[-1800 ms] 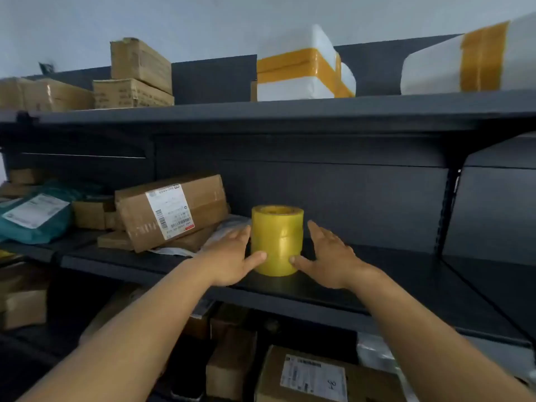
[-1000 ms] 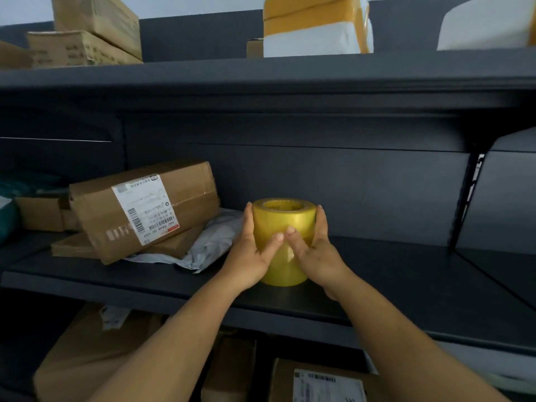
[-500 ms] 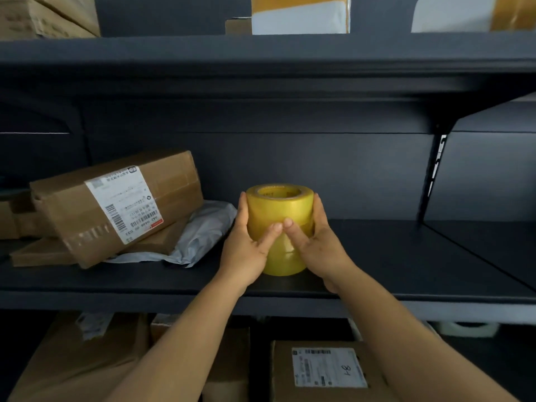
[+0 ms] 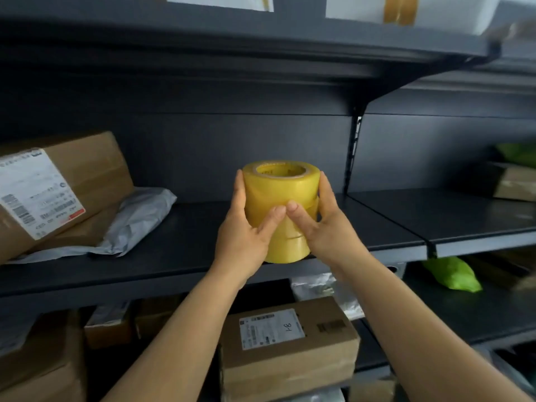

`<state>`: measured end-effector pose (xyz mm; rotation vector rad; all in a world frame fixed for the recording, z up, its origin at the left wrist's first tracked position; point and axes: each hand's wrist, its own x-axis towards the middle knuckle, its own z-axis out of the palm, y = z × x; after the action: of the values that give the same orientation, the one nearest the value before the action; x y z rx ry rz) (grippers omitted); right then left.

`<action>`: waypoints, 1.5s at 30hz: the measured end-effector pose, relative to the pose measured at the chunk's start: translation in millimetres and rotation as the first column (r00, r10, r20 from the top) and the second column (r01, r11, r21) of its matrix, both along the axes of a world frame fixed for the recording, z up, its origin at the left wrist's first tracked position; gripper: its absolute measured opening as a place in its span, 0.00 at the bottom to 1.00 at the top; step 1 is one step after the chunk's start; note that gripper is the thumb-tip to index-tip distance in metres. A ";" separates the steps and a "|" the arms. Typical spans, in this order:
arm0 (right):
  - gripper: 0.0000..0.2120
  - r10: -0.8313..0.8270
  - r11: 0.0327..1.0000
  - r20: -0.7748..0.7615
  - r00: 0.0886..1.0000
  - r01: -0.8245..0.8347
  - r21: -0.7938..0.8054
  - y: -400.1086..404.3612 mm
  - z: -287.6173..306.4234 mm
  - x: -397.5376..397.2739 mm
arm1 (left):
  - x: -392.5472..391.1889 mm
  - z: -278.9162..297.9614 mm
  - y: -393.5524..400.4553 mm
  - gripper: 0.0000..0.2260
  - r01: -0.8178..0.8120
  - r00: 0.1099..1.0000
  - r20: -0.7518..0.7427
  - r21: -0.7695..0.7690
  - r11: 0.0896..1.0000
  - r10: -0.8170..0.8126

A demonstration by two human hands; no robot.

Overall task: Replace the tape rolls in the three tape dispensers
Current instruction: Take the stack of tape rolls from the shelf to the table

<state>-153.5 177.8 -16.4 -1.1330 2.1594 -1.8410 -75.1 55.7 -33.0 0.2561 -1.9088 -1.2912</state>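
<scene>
So the person has a stack of yellow tape rolls [image 4: 280,210] clamped between both hands, right at the front lip of the dark shelf [image 4: 174,245]. The left hand [image 4: 243,236] wraps the left side and the right hand [image 4: 327,230] wraps the right, fingers curled around the back and the two thumbs meeting on the near face about halfway up. Both hands are grasping the stack, nothing released.

The relation that matters: the stack sits dead centre between the two palms, so neither hand is really nearer, it's an even two-sided squeeze. Its long axis runs straight up and down, with the open cardboard core facing the ceiling. Seams on the lower part suggest roughly three rolls stacked end to end, though the count is a bit hard to read under the thumbs. Whether the bottom is touching the shelf or just clear of it can't be told from this angle; it looks right at the edge.

Guessing the next bit is pulling the stack toward the body and off the shelf. Since it's separate rolls held only by side pressure, keeping it upright seems like the safe call, or the lowest roll could slip out.

No tape dispensers in view. A labelled cardboard box [image 4: 58,190] and a grey mailer bag [image 4: 136,221] lie off to the left, well apart from the rolls.
</scene>
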 end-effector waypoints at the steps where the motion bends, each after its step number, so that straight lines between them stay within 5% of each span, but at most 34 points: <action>1: 0.45 -0.028 1.000 -0.009 1.000 0.028 0.008 12.8 -1.3 0.5 | -0.9 -1.0 11.7 0.40 0.023 1.000 0.001 0.003 1.000 -0.023; 13: 0.45 -0.314 0.949 0.036 0.949 0.315 -0.013 233.7 -29.7 26.5 | -7.5 -24.7 215.8 0.42 0.333 0.943 0.019 0.003 0.943 -0.333; 25: 0.37 -0.574 0.813 0.106 0.812 0.581 -0.050 482.7 -71.0 111.9 | 28.2 -63.0 460.2 0.38 0.646 0.750 0.099 0.108 0.756 -0.654; 33: 0.28 -0.784 0.604 0.155 0.601 0.796 -0.030 587.4 -102.0 173.2 | 44.7 -91.6 578.9 0.35 0.845 0.486 0.136 0.178 0.503 -0.864; 45: 0.31 -0.946 0.189 0.281 0.164 0.980 0.066 681.9 -144.9 241.2 | 64.7 -137.8 710.9 0.27 0.934 0.042 0.232 0.336 0.121 -0.972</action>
<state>87.8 859.7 -161.3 0.9332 2.8080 -2.2382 -10.4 766.6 -170.7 -1.1060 -2.4327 -2.3523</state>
